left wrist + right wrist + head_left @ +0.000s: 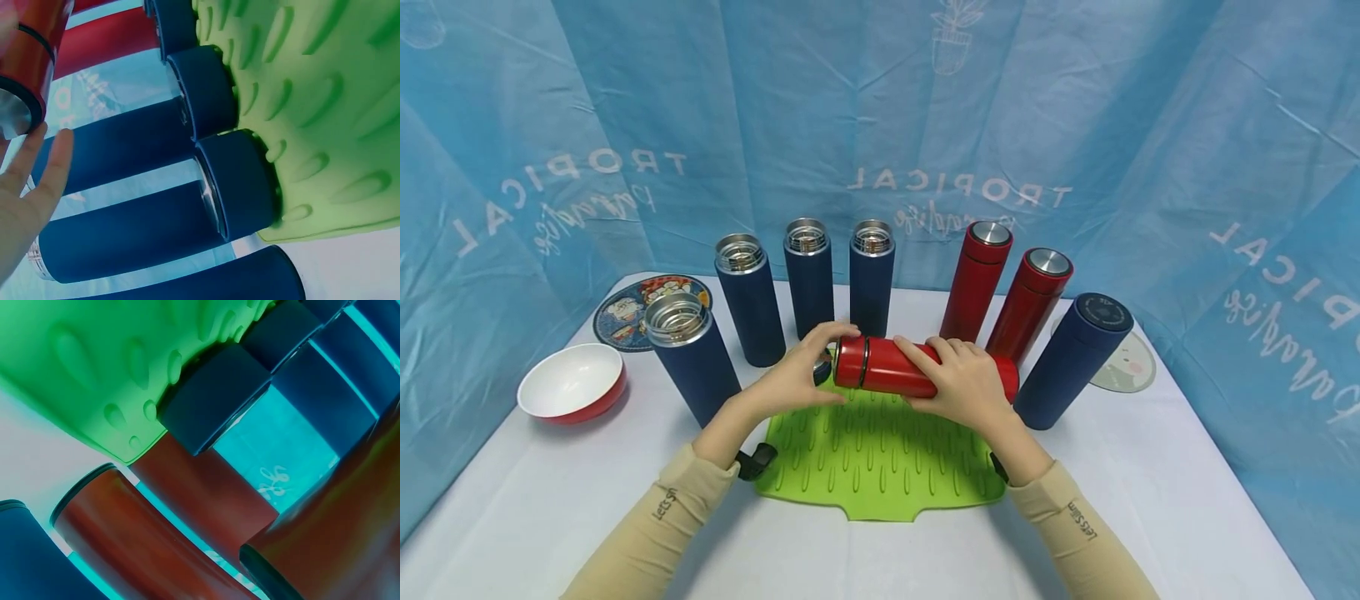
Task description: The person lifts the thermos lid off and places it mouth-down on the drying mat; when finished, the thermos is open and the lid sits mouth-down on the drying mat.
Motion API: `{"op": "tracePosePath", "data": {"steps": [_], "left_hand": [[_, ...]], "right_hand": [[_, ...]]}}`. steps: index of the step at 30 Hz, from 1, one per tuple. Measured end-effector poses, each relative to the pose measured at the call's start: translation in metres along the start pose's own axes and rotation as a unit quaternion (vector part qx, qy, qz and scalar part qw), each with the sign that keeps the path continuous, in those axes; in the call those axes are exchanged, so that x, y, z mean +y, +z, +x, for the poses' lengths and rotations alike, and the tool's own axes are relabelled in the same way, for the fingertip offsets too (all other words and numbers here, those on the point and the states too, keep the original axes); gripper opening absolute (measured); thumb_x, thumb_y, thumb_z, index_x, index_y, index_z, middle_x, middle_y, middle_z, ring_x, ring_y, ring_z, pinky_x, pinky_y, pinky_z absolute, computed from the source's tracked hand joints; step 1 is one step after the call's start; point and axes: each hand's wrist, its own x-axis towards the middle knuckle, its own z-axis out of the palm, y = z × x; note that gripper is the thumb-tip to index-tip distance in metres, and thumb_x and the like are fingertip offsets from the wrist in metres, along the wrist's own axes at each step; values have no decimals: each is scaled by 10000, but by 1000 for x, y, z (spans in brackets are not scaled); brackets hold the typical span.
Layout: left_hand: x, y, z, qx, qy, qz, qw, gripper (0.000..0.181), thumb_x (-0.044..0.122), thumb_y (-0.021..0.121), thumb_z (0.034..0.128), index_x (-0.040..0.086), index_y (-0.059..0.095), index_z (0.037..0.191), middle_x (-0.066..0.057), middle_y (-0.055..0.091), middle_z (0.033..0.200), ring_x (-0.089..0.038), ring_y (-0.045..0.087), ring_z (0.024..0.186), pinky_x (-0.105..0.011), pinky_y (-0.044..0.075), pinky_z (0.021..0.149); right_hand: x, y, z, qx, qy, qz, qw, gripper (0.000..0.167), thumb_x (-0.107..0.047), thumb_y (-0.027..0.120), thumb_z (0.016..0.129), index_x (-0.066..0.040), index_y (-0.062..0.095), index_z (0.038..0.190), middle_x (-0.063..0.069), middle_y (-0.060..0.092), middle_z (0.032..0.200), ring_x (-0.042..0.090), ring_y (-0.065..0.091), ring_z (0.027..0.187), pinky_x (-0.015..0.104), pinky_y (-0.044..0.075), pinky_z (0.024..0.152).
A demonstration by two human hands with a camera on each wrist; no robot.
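My right hand (pixel 958 383) grips the body of a red bottle (pixel 891 367), lying sideways above the green mat (pixel 880 462). My left hand (pixel 793 375) is spread at its capped end; some fingertips touch the cap (pixel 850 362), while the lower digit stands clear. In the left wrist view, one fingertip of the left hand (pixel 31 187) meets the steel-topped cap (pixel 15 114) and another finger points past it. The held bottle (pixel 337 531) crosses the lower right of the right wrist view, its hand hidden. Dark blue caps (pixel 240 184) rest along the mat's far edge.
Blue bottles with bare steel necks (pixel 696 358) stand at left and back. Two red bottles (pixel 973 283) and a capped blue bottle (pixel 1071 362) stand at right. A red-and-white bowl (pixel 572 383) and patterned plate (pixel 651 304) sit left; a pale round mat (pixel 1123 367) lies right.
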Motion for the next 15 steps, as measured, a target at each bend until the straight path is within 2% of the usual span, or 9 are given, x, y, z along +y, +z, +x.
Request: {"op": "tracePosePath", "data": {"steps": [2,5,10,15], "left_hand": [[0,0,-1,56,28,46,10000,742,5,771,702,150,386,1320,-94,343,1386,-280,406,1201,-479,420,922],[1,-3,-1,65,-119,-126,9998,685,-10,751,714,137,431,1301,-105,413,1324,-290,479,1118,-486,446,889],[2,-7,-1,-62,-397,-422,9983,681,84,746,750,120,410,1341,-120,468,1274,-290,536,1056,-453,473,852],[2,-9,0,-29,-532,-402,9978,646,178,713,800,111,397,1360,-119,527,1225,-242,575,964,-375,490,812]], "right_hand": [[0,1,-1,-25,-1,28,10000,793,-531,741,651,-264,460,1342,95,621,942,270,626,741,396,525,636],[0,2,-2,-50,-12,76,10000,817,-599,712,658,-266,447,1355,97,619,945,269,625,744,395,525,633],[0,2,-2,37,-38,73,10000,794,-682,610,710,-270,441,1367,106,619,945,278,625,748,394,525,623],[1,1,-1,71,-53,37,10000,739,-705,502,774,-275,437,1371,111,621,953,283,629,763,398,527,639]]}}
